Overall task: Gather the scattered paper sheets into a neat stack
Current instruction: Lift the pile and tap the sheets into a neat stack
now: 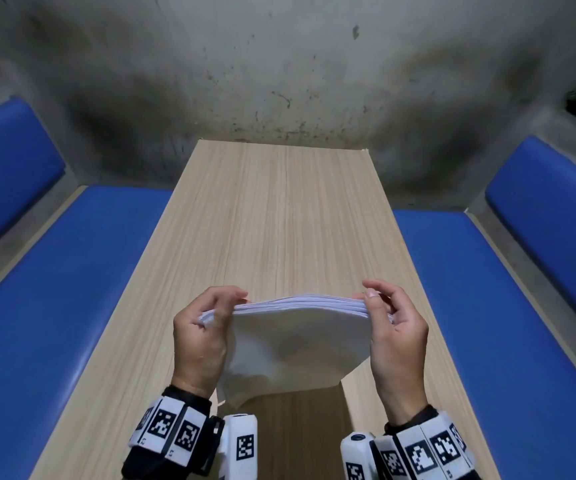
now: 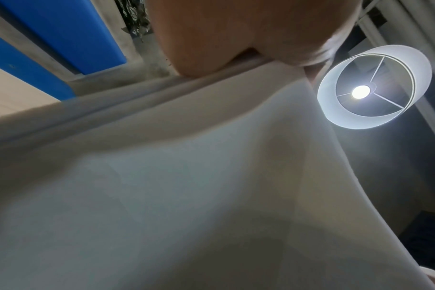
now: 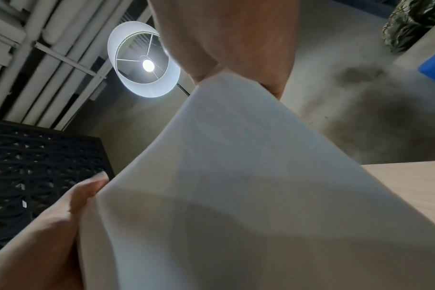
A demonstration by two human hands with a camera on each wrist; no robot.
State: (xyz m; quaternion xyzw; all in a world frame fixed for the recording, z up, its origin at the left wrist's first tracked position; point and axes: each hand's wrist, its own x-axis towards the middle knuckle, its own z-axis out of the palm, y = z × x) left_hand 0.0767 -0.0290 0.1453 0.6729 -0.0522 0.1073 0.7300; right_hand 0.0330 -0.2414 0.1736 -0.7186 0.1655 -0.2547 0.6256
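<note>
A stack of white paper sheets (image 1: 297,337) stands on edge over the near end of the wooden table (image 1: 279,220), top edges bowed upward and lower part drooping toward me. My left hand (image 1: 206,327) grips the stack's left side, fingers curled over the top edge. My right hand (image 1: 394,323) grips the right side, thumb against the near face. In the left wrist view the paper stack (image 2: 186,186) fills the frame beneath a fingertip. The right wrist view shows the same stack (image 3: 236,186) pinched between thumb and fingers.
Blue padded bench seats (image 1: 54,289) run along both sides of the table, with blue backrests (image 1: 553,202). A stained concrete wall (image 1: 279,64) closes the far end. A round pendant lamp (image 2: 373,90) hangs overhead.
</note>
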